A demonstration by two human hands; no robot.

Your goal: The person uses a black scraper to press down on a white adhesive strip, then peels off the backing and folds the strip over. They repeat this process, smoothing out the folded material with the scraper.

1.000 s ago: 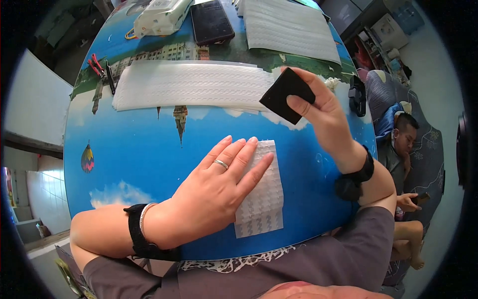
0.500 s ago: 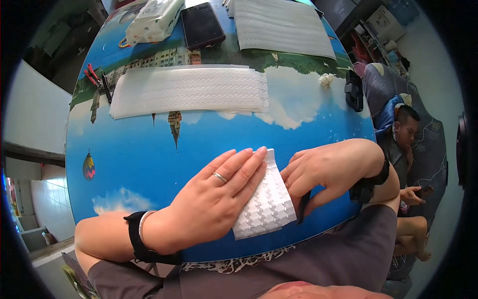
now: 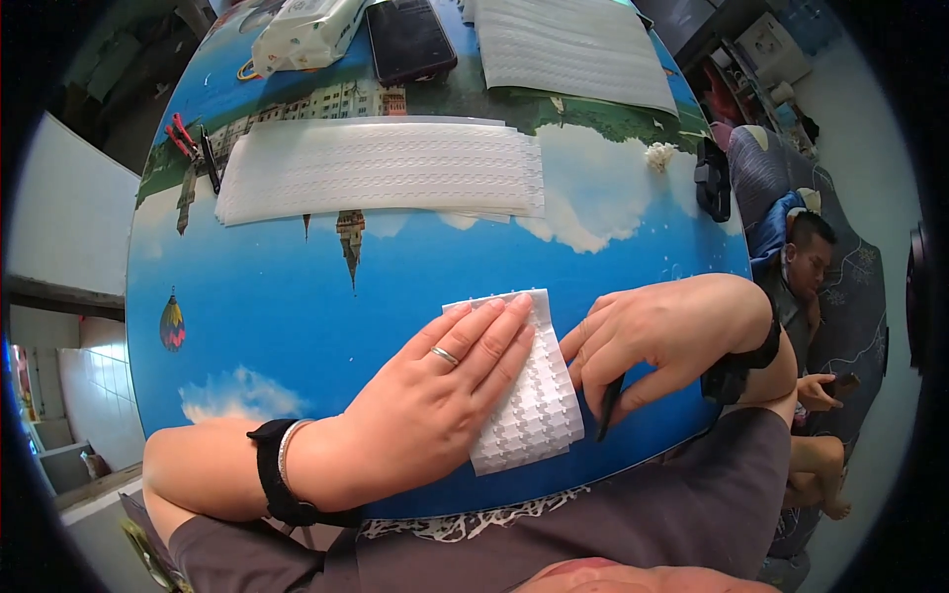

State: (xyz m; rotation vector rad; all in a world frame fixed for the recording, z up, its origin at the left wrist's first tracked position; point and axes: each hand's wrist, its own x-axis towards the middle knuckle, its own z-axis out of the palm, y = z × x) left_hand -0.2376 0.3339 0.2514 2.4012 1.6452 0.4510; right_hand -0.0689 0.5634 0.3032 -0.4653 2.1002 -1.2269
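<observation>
My left hand (image 3: 420,395) lies flat with fingers stretched out, pressing on a white sheet (image 3: 539,395) with rows of small grey houndstooth-like shapes. Its palm and fingers cover the sheet's left side. Just right of that sheet, my right hand (image 3: 662,341) is curled round a slim black tool (image 3: 610,400). Only part of the tool shows between thumb and fingers, so I cannot tell its kind. The right fingertips are close to the sheet's right edge.
A stack of long white embossed strips (image 3: 381,173) lies beyond my hands, with red-handled pliers (image 3: 181,136) to its left. Farther back are a phone (image 3: 410,40), a pack of wipes (image 3: 306,38) and more white sheets (image 3: 573,54). A person (image 3: 806,257) sits at right.
The patterned sheet's upper left corner now shows past my left fingertips. The black tool's lower end shows more clearly in my right hand. The view has shifted slightly.
</observation>
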